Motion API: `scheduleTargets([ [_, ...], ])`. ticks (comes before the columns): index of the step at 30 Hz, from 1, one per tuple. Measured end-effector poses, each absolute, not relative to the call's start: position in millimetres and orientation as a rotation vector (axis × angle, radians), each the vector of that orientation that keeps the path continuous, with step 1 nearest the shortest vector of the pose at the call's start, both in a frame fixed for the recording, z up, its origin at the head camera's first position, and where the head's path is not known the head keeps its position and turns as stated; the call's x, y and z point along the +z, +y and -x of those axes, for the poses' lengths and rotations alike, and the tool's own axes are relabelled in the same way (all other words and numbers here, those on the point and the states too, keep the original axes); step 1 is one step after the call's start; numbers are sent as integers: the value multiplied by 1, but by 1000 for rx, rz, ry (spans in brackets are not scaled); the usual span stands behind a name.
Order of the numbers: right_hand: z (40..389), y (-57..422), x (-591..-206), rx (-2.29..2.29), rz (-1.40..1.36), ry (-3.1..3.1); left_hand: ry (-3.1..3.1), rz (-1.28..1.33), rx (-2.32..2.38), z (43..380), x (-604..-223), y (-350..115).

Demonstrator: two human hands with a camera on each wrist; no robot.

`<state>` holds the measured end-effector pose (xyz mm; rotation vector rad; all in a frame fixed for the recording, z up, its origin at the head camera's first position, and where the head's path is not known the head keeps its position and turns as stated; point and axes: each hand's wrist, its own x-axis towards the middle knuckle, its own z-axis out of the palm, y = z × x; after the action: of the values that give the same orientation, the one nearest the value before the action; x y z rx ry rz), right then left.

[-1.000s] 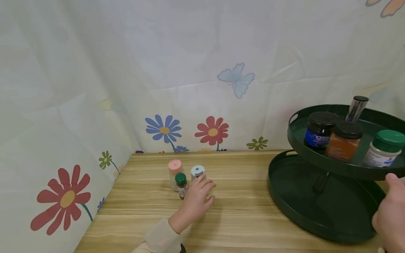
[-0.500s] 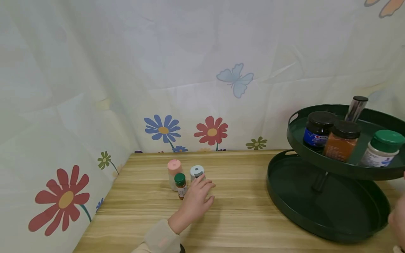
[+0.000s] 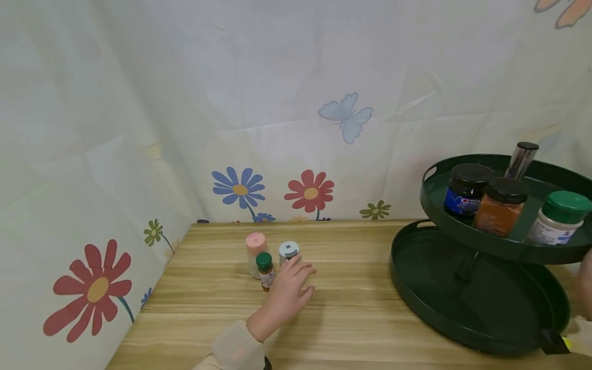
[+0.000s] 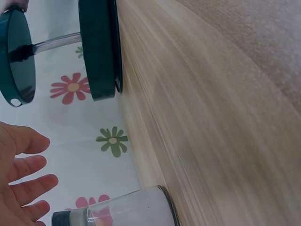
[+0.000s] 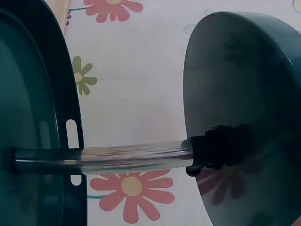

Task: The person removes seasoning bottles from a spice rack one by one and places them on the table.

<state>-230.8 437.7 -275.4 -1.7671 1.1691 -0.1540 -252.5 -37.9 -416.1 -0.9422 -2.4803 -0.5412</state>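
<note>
My left hand point(image 3: 288, 289) hovers by the shaker with the pale blue lid point(image 3: 289, 250), whose lower part it hides. In the left wrist view its fingers point(image 4: 35, 187) are spread and loosely bent, near a clear glass bottle point(image 4: 134, 209) with pale contents. Left of that hand stand a small green-capped bottle point(image 3: 265, 271) and a pink-capped shaker point(image 3: 256, 252). At the right edge, only part of my right hand point(image 3: 586, 288) shows, close to the rim of the upper tray point(image 3: 485, 241) of a dark green two-tier stand; its fingers are mostly hidden.
On the upper tray stand a black-lidded jar with a blue label point(image 3: 464, 192), an orange-brown jar point(image 3: 501, 208) and a green-lidded white jar point(image 3: 559, 218). Below is the wide lower tray point(image 3: 481, 303), joined by a metal post point(image 5: 136, 157). A flowered sheet point(image 3: 277, 103) hangs behind the wooden table.
My right hand has moved right from the upper tray's front rim, mostly out of the head view; a dark wrist strap now shows there. The left hand and the jars have stayed in place.
</note>
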Motion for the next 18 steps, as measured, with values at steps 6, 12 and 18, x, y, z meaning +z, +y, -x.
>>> scheduleTargets([
  [6, 227, 427, -269, -80, 1821, 1129, -2469, 950, -548, 252, -417, -35],
  [12, 228, 430, -274, -51, 1832, 1129, -2483, 967, -571, 252, -415, -30],
  [18, 229, 428, -275, -106, 1851, 1096, -2487, 1011, -566, 253, -411, -17],
])
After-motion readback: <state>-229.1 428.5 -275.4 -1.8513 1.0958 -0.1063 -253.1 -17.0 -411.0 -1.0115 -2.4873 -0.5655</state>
